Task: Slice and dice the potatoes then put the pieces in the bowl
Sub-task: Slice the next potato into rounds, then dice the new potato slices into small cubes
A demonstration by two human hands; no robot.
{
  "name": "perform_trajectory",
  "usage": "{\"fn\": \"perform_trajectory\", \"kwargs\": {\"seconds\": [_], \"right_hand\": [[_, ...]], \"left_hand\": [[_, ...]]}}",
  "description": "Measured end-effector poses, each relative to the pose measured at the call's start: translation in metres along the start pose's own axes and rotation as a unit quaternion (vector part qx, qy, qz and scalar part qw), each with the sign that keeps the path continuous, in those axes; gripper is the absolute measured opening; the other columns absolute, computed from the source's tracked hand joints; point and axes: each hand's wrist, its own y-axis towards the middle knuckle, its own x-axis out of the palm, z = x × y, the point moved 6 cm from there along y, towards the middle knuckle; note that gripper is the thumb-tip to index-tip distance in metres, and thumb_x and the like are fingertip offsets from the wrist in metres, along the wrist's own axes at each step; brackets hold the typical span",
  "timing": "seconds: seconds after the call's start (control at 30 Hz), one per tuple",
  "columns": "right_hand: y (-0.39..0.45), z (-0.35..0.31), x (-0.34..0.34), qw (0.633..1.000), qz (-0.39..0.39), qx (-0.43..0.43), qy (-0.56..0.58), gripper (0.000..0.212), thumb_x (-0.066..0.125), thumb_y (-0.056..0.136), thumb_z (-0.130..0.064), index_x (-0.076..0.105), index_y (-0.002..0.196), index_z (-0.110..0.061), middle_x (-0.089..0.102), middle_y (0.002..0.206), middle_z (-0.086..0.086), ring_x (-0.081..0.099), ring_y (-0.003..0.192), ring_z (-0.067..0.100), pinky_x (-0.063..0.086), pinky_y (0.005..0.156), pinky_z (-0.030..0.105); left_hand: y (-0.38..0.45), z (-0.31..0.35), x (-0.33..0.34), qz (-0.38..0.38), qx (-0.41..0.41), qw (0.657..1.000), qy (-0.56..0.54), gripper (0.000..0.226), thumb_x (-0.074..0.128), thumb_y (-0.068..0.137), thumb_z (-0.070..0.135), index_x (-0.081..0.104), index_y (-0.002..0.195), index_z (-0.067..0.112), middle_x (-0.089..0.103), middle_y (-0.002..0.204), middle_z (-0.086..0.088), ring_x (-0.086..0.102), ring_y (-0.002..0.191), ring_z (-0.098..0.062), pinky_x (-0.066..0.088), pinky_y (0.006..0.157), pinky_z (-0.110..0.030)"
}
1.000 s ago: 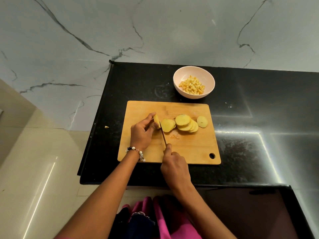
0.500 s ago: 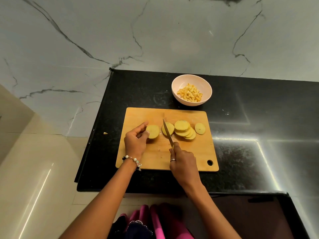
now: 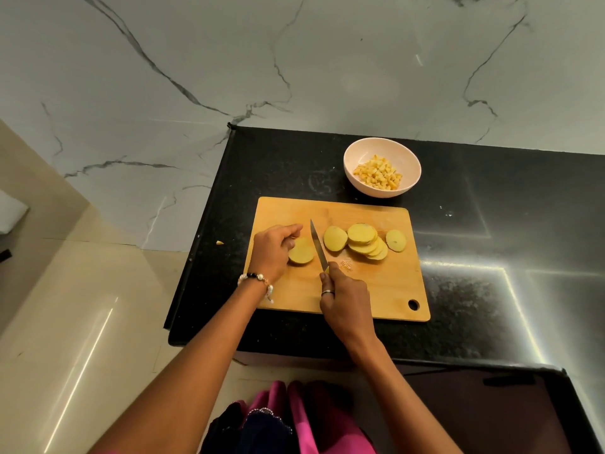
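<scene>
Potato slice (image 3: 301,255) now flat under curled left hand (image 3: 273,252); right hand (image 3: 347,298) grips knife (image 3: 318,245), shifted beside it.

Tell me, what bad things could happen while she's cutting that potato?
The left hand holds the potato piece right beside the knife, so a slip could nick the fingers. That piece is small and might skid on the cutting board under the blade. One bit already lies on the floor past the counter's edge, so more pieces could scatter instead of reaching the bowl.
</scene>
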Motion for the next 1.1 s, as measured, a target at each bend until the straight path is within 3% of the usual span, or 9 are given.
{"fn": "perform_trajectory", "kwargs": {"seconds": [0.13,0.3,0.4,0.53,0.67,0.77,0.97,1.1], "right_hand": [[0.004,0.004,0.000,1.000,0.013,0.011,0.007,0.038,0.045,0.098,-0.022,0.052,0.132,-0.006,0.070,0.082,0.015,0.062,0.068,0.030,0.044,0.058,0.040],[0.003,0.010,-0.001,0.999,0.036,0.009,0.002,0.039,0.046,0.098,-0.022,0.052,0.132,-0.006,0.070,0.081,0.015,0.062,0.067,0.029,0.038,0.055,0.034],[0.000,0.016,-0.005,0.999,0.038,0.003,-0.010,0.038,0.047,0.097,-0.021,0.054,0.131,-0.005,0.069,0.076,0.013,0.061,0.064,0.029,0.036,0.054,0.034],[-0.010,0.023,-0.006,0.995,0.026,-0.032,-0.090,0.038,0.048,0.094,-0.024,0.058,0.125,-0.005,0.063,0.074,0.009,0.058,0.065,0.027,0.041,0.050,0.038],[-0.014,0.029,-0.015,0.970,0.058,-0.077,-0.221,0.028,0.069,0.081,-0.018,0.067,0.107,-0.006,0.057,0.078,0.008,0.055,0.069,0.024,0.032,0.039,0.027],[-0.008,0.043,-0.023,0.960,0.049,-0.089,-0.261,0.038,0.075,0.067,-0.006,0.067,0.105,-0.005,0.057,0.086,0.011,0.053,0.071,0.026,0.032,0.041,0.026],[0.009,0.071,-0.037,0.951,0.056,-0.076,-0.294,0.039,0.065,0.069,0.001,0.067,0.106,-0.007,0.057,0.089,0.014,0.051,0.074,0.033,0.037,0.054,0.036],[0.022,0.072,-0.037,0.950,0.058,-0.056,-0.302,0.041,0.038,0.078,-0.009,0.067,0.106,-0.007,0.059,0.089,0.015,0.052,0.076,0.034,0.036,0.058,0.037]], "left_hand": [[0.017,0.012,0.004,-0.078,0.060,0.993,0.062,0.034,0.050,0.090,-0.007,0.062,0.120,0.006,0.067,0.114,-0.008,0.062,0.107,-0.017,0.041,0.089,-0.012],[0.022,0.014,-0.001,-0.016,0.062,0.997,0.051,0.032,0.057,0.088,-0.001,0.063,0.119,0.006,0.067,0.113,-0.011,0.062,0.106,-0.021,0.044,0.090,-0.020],[0.009,0.002,0.000,0.014,-0.001,0.996,0.092,0.037,0.070,0.083,0.021,0.065,0.118,0.012,0.067,0.108,-0.008,0.059,0.101,-0.022,0.047,0.086,-0.029],[-0.011,-0.007,0.012,-0.029,-0.062,0.972,0.223,0.071,0.070,0.073,0.057,0.052,0.133,0.024,0.052,0.118,-0.002,0.044,0.110,-0.021,0.038,0.090,-0.033],[-0.013,-0.003,0.020,-0.014,-0.050,0.976,0.212,0.073,0.069,0.075,0.053,0.047,0.137,0.024,0.051,0.122,0.000,0.042,0.114,-0.019,0.034,0.090,-0.032],[-0.009,-0.001,0.026,-0.022,-0.036,0.982,0.182,0.071,0.070,0.076,0.047,0.045,0.138,0.023,0.052,0.124,0.002,0.041,0.115,-0.018,0.032,0.090,-0.033],[-0.010,-0.001,0.029,-0.006,-0.008,0.986,0.164,0.069,0.070,0.077,0.046,0.046,0.137,0.023,0.054,0.123,0.002,0.041,0.116,-0.018,0.028,0.086,-0.033],[-0.009,-0.001,0.030,0.005,-0.001,0.987,0.163,0.069,0.070,0.077,0.046,0.047,0.137,0.022,0.055,0.123,0.002,0.042,0.116,-0.017,0.023,0.083,-0.030]]}}
